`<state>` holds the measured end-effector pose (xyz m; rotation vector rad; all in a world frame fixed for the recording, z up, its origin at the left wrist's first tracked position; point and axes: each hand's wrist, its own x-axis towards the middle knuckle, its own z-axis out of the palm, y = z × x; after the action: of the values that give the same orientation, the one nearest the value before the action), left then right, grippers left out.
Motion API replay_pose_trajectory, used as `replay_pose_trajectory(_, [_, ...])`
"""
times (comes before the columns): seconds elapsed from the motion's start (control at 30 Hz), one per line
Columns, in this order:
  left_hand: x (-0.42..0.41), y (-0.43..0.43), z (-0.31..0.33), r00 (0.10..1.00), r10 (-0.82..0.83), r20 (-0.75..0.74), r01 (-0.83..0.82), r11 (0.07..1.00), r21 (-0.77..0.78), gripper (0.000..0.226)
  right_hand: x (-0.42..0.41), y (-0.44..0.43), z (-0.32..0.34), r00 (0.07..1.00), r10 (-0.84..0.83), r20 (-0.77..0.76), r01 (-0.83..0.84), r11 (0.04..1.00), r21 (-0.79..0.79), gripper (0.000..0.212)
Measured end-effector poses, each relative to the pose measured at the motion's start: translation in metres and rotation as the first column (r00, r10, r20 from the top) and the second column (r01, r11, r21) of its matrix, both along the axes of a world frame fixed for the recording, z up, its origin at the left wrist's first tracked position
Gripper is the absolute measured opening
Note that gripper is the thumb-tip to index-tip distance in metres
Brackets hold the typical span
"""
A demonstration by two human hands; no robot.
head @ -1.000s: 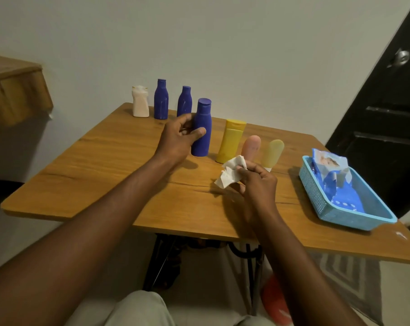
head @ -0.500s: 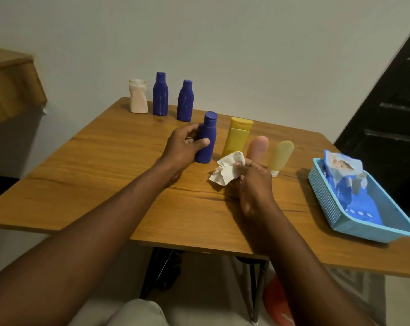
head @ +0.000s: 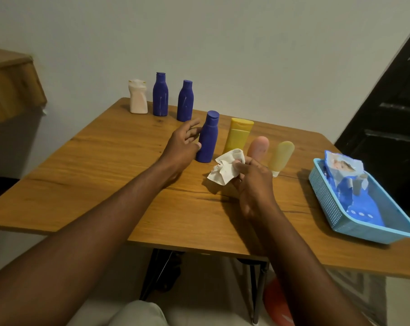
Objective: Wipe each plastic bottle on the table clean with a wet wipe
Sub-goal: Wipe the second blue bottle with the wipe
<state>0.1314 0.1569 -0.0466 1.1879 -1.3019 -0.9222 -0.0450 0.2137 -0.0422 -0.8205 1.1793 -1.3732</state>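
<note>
Head view, one frame. On the wooden table (head: 100, 168) we count seven plastic bottles, all upright. Far row by the wall, left to right: white bottle (head: 138, 98), tall blue bottle (head: 160, 95), shorter blue bottle (head: 185, 101). Nearer row, left to right: capped blue bottle (head: 208, 138), yellow bottle (head: 238, 136), pink bottle (head: 258, 147), pale yellow bottle (head: 281, 155), the last standing on its cap.

Left hand (head: 182, 148): fingers spread wide and fairly straight, gripping nothing, just left of the capped blue bottle. The thumb tip lies at the bottle's side; touching or a hair apart, we cannot tell.

Right hand (head: 253, 182): fingers curled, pinching a crumpled white wet wipe (head: 225, 170). The wipe sits above the table just near of the yellow bottle and right of the capped blue bottle, touching neither.

Right edge of the table: light blue basket (head: 326, 203) holding an opened wipes pack (head: 345, 182).
</note>
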Motion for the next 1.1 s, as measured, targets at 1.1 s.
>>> replay_pose_trajectory(1.1, [0.075,-0.217,0.105,0.562,0.068,0.824,-0.045,0.998,-0.051,0.041,0.078,-0.199,0.132,0.633,0.039,-0.773,-0.295,0.936,-0.193,0.016])
